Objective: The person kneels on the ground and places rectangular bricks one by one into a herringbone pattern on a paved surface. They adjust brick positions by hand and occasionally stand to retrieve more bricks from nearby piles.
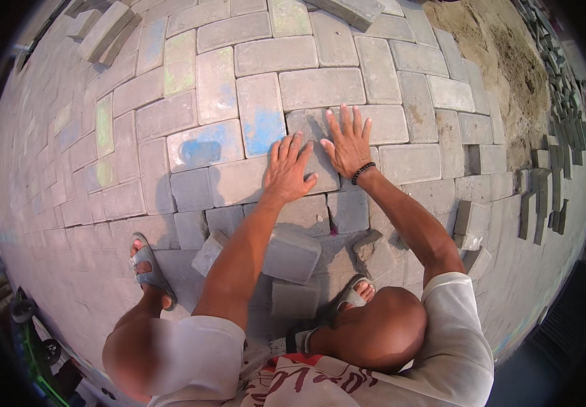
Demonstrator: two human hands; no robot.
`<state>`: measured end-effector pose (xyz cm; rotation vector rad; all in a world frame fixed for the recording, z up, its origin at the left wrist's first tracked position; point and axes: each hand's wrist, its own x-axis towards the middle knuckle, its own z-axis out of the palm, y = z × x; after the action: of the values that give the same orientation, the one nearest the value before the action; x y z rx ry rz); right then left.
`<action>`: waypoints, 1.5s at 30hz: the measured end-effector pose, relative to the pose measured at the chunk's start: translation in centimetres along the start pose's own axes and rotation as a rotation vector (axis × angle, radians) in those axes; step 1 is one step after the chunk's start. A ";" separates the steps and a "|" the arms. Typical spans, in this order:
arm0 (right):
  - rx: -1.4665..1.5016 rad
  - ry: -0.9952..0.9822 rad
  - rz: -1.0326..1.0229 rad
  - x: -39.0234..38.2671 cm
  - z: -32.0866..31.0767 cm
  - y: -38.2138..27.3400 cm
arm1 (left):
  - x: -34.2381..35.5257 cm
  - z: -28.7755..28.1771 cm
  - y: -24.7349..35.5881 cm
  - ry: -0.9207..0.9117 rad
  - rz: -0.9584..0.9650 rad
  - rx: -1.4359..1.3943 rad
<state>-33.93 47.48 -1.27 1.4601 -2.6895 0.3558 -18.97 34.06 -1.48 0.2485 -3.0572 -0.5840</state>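
Note:
My left hand [289, 168] lies palm down with its fingers spread at the left side of a grey paving block [324, 171]. My right hand [350, 144], a dark beaded bracelet at its wrist, rests flat at the right side of that same block. Both hands are open, and neither grips anything. The block sits among the laid pavers, partly covered by my fingers. Left of it is a paver with blue paint [261, 122]. Closer to me, a smaller grey block [349, 211] borders a narrow dark gap.
Loose pavers [291, 256] and a broken piece [375, 256] lie between my feet. More blocks [470, 224] stand to the right. Sandy soil [496, 57] and stacked pavers [568, 136] border the far right. Other loose blocks [106, 32] sit at the far left.

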 end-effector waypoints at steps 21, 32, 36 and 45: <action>0.104 0.030 0.171 -4.8 0.4 -1.9 | 0.3 0.0 0.8 -0.009 -0.006 -0.020; 0.324 0.514 0.797 -27.6 -15.9 3.2 | 1.0 -0.6 2.4 0.064 -0.070 -0.146; 0.354 0.427 0.941 -33.8 -15.6 0.5 | 3.7 -1.2 9.2 0.296 -0.013 -0.273; 0.519 0.343 0.893 -35.2 -14.3 -3.7 | 1.6 2.4 13.1 -0.342 0.136 -0.155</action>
<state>-12.26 77.70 7.54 0.0727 -2.8686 1.2683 -22.69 46.69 1.11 -0.0713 -3.2870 -0.9366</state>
